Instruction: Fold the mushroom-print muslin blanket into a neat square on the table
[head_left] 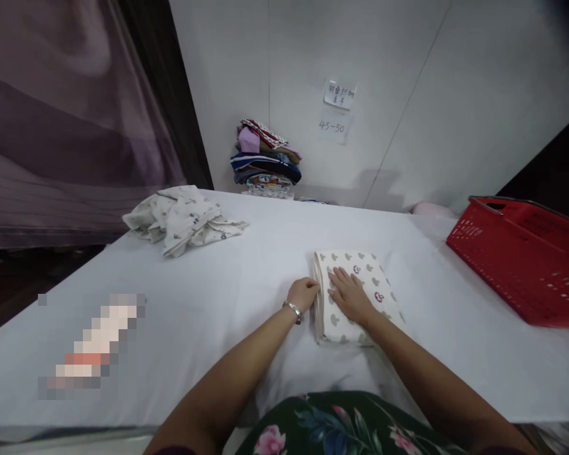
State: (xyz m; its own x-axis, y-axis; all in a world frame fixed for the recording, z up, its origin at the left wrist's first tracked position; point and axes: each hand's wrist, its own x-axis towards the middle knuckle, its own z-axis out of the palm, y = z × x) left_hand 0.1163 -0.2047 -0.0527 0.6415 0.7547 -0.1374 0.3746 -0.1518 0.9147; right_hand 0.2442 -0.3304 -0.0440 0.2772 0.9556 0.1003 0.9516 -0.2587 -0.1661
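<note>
A folded cream cloth (367,278) printed with small grey and red shapes lies on the white table (246,278) in front of me. My right hand (349,295) rests flat on top of it, fingers stretched out and together. My left hand (304,294), with a silver bracelet at the wrist, is curled against the cloth's left folded edge, fingers closed on that edge.
A crumpled white patterned garment (183,218) lies at the far left of the table. A stack of folded coloured clothes (265,158) stands against the back wall. A red plastic basket (526,253) sits at the right. Paper notes (339,95) hang on the wall.
</note>
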